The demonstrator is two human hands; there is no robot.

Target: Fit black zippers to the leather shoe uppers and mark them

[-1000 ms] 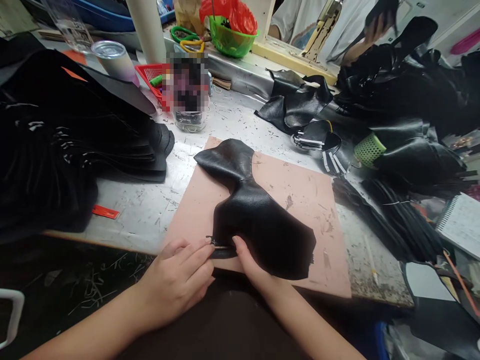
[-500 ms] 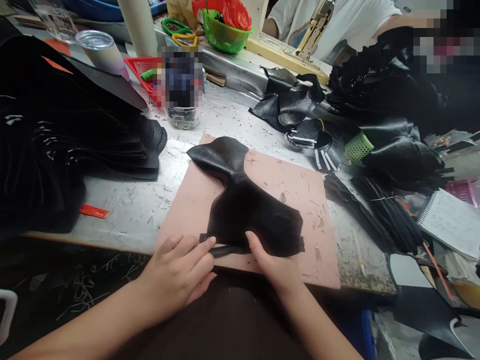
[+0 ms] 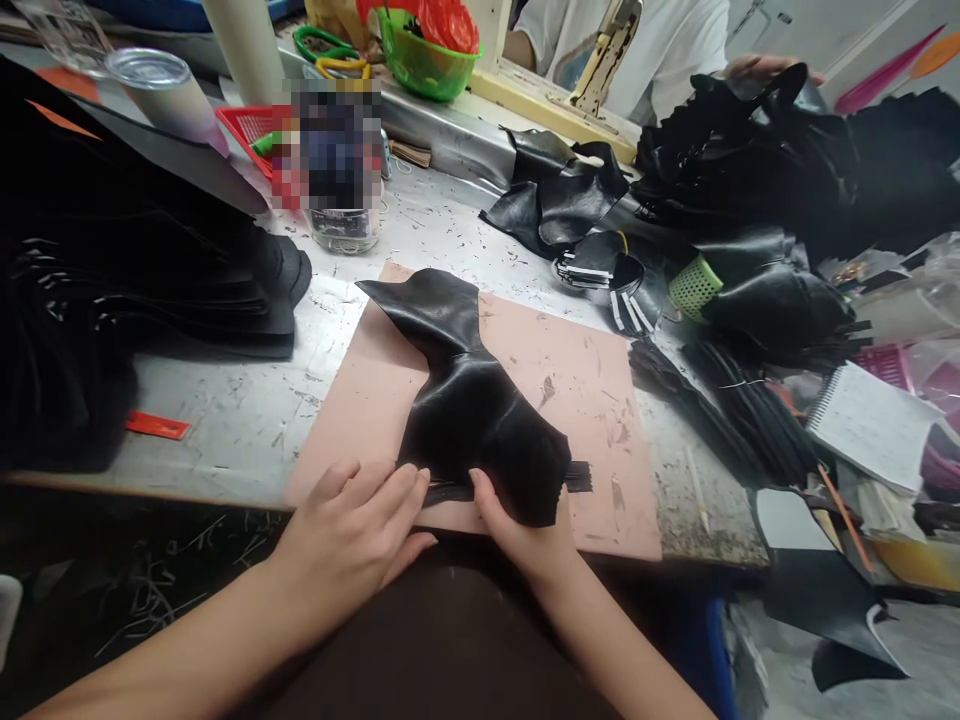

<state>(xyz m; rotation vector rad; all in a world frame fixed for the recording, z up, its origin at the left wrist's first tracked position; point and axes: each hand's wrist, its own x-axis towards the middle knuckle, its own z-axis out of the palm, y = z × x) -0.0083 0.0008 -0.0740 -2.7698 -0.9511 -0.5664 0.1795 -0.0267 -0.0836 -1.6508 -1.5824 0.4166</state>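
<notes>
Leather (image 3: 480,410), black, glossy, narrow-waisted, lies on a pink board (image 3: 600,380); right hand (image 3: 529,535) grasps its near edge, left hand (image 3: 356,530) touches there, grip unclear. Notebook (image 3: 866,430) right of board: illegible writing.

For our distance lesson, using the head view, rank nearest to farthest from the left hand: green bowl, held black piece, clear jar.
1. Held black piece: front, at the left hand.
2. Clear jar: farther back.
3. Green bowl: rearmost.

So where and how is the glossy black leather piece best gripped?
Probably pinch the leather piece at its pointed far-left tip, coming from the left: that tip juts past the edge of the flat pink board, while the left hand and right hand occupy the near end.
</notes>
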